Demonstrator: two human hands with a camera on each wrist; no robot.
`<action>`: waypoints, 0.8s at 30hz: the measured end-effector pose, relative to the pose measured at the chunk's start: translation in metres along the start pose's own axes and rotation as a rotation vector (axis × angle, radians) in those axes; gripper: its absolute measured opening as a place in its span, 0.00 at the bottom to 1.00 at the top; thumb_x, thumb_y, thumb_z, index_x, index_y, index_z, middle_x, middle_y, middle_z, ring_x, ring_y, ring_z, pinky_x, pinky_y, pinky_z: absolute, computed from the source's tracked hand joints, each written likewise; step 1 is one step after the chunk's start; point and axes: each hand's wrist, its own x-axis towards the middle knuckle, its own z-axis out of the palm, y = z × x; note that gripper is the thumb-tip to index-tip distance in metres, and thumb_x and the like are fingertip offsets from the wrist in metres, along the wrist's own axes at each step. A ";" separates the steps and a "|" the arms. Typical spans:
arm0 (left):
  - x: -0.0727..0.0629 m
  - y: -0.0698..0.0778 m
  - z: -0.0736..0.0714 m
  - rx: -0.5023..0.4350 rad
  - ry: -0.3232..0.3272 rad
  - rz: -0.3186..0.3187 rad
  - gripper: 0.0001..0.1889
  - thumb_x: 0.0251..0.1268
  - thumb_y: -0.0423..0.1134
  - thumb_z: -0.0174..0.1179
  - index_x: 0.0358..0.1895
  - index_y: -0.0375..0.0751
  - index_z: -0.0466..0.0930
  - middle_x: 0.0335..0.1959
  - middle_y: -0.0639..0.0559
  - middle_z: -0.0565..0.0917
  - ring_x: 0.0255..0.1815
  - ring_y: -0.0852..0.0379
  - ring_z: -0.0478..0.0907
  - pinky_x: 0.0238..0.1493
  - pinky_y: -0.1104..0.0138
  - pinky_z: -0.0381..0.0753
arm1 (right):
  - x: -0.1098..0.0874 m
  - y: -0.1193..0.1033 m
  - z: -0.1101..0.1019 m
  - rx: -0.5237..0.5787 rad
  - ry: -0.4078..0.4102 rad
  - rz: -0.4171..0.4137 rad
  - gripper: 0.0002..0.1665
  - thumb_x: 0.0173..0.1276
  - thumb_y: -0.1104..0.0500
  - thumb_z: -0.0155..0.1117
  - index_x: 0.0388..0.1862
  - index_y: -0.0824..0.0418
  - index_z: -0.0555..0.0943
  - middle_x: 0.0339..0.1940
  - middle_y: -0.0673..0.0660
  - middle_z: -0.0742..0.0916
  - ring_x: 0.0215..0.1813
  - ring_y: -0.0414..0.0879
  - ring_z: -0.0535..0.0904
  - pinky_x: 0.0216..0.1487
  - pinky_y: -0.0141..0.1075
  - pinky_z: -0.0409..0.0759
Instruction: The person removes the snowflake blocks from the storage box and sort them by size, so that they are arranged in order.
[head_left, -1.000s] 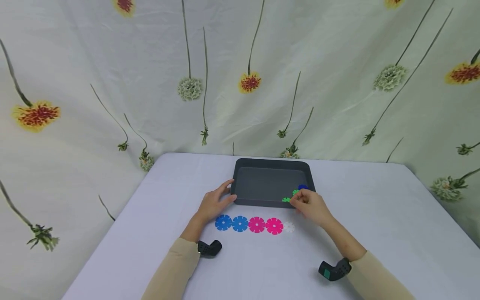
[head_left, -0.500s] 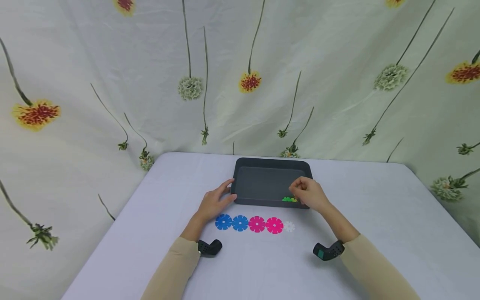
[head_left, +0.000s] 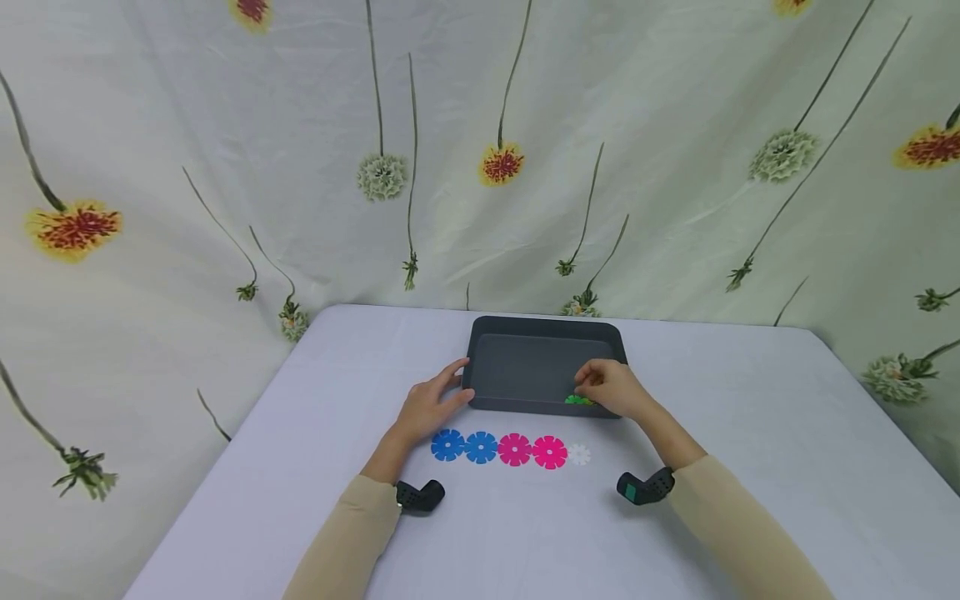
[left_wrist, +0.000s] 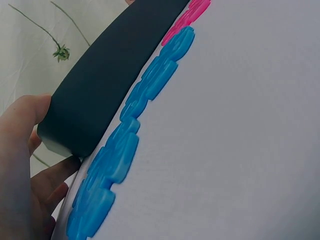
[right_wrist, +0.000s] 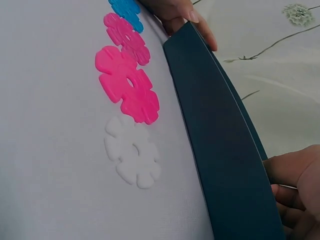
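Note:
My left hand (head_left: 427, 408) rests against the left side of a dark grey tray (head_left: 517, 362), thumb and fingers touching its rim near the front corner. My right hand (head_left: 615, 390) is over the tray's front right part, with fingers bent close to a green flower-shaped disc (head_left: 573, 400). A bit of yellow (head_left: 588, 402) shows beside that disc, partly covered by the hand. Whether the right fingertips pinch anything is hidden; the tray wall blocks them in the right wrist view. In front of the tray lie blue discs (left_wrist: 102, 200), pink discs (right_wrist: 117, 75) and a white disc (right_wrist: 120, 155).
The disc row runs left to right on a white cloth-covered table (head_left: 510, 533), just before the tray's front wall (right_wrist: 220, 140). A flower-printed curtain (head_left: 660, 167) hangs behind the table. Each wrist wears a black camera, such as the right one (head_left: 645, 487).
My right hand has shifted slightly left inside the tray. It now covers where a second green disc and a dark blue disc showed; yellow has come into view. The left hand stays put.

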 end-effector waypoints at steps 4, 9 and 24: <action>0.001 -0.001 0.000 0.008 -0.002 -0.003 0.33 0.68 0.59 0.53 0.75 0.59 0.61 0.64 0.44 0.76 0.69 0.38 0.65 0.67 0.36 0.54 | 0.002 0.000 0.001 -0.033 -0.031 0.023 0.07 0.63 0.65 0.67 0.39 0.67 0.81 0.28 0.54 0.81 0.30 0.45 0.75 0.32 0.36 0.74; 0.001 -0.001 0.000 0.019 -0.012 -0.006 0.34 0.68 0.59 0.54 0.75 0.58 0.60 0.64 0.44 0.76 0.70 0.38 0.65 0.68 0.38 0.53 | 0.004 0.000 0.003 -0.056 -0.046 0.049 0.09 0.61 0.64 0.70 0.38 0.67 0.82 0.27 0.53 0.82 0.30 0.44 0.75 0.33 0.36 0.74; 0.001 0.000 0.000 0.009 -0.014 -0.009 0.33 0.69 0.58 0.54 0.75 0.57 0.60 0.64 0.44 0.76 0.70 0.38 0.64 0.68 0.38 0.52 | 0.010 0.000 0.007 -0.097 -0.076 0.145 0.04 0.62 0.67 0.66 0.35 0.67 0.83 0.31 0.56 0.83 0.32 0.46 0.75 0.34 0.36 0.73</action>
